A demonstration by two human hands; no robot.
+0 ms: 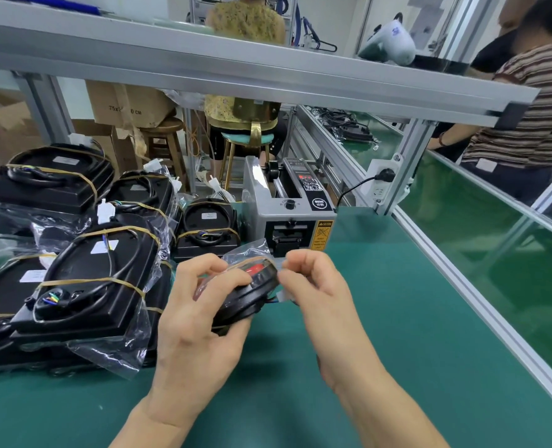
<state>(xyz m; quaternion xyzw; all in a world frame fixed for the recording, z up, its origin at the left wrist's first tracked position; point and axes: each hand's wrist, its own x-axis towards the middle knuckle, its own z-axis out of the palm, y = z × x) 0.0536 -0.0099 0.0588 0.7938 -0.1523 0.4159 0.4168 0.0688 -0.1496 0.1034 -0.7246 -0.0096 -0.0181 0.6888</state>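
Centre of frame, above the worktop (381,350): the left hand (200,305) is gripping a black round unit (248,297), fingers curled over its top. The unit is sitting tilted, off the worktop, inside a clear bag (252,248). The right hand (319,286) is pinching a clear strip (284,297), apparently tape, at the bag's right edge, just beside the unit's rim. A dispenser (289,208) is standing right behind the hands. A stack (90,279) of bagged units is lying at centre left.

Risks, as judged:
- The strip is hanging partly free. It could be folding onto itself or sticking to fingertips before landing, since clear on clear is hard to see.
- The bag mouth is bunching above the unit. Taping over that fold would likely be leaving a gap or a crooked seal.
- One hand alone is carrying the unit, with slick film between fingers and housing. A tug from the right hand could be sliding it out onto the worktop.
- Thin wires (268,302) are showing at the unit's lower right. They could be getting trapped or kinked under the flap.
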